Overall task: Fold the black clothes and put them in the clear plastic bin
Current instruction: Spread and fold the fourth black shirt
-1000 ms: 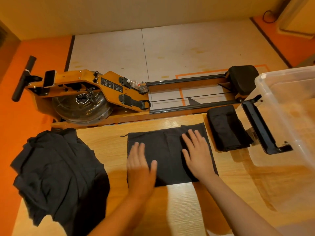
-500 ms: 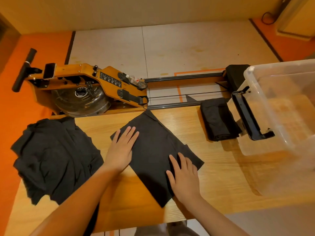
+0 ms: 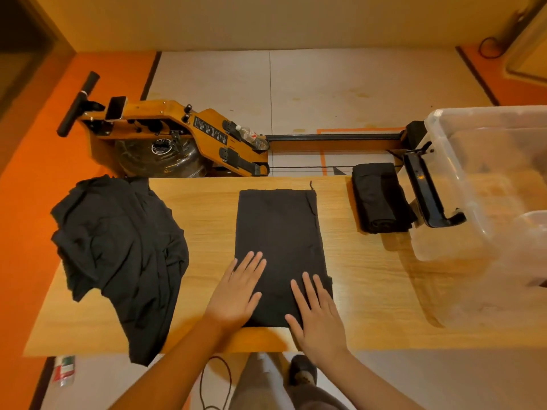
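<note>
A black garment folded into a long rectangle (image 3: 278, 232) lies in the middle of the wooden table (image 3: 370, 291), its long side running away from me. My left hand (image 3: 239, 291) lies flat on its near left part, fingers straight. My right hand (image 3: 316, 315) presses flat on its near right corner. A heap of unfolded black clothes (image 3: 118, 250) covers the table's left end. One folded black bundle (image 3: 380, 198) sits at the far right beside the clear plastic bin (image 3: 450, 232), which stands on the table's right end.
A wooden rowing machine (image 3: 177, 143) stands on the floor just beyond the table's far edge. The bin's black handle (image 3: 426, 190) faces the folded bundle. Below the near edge I see my legs, a cable and a plastic bottle (image 3: 63, 369) on the floor.
The garment has been turned from lying crosswise, through a diagonal, to lying lengthwise away from me. Both hands have slid to its near end.
</note>
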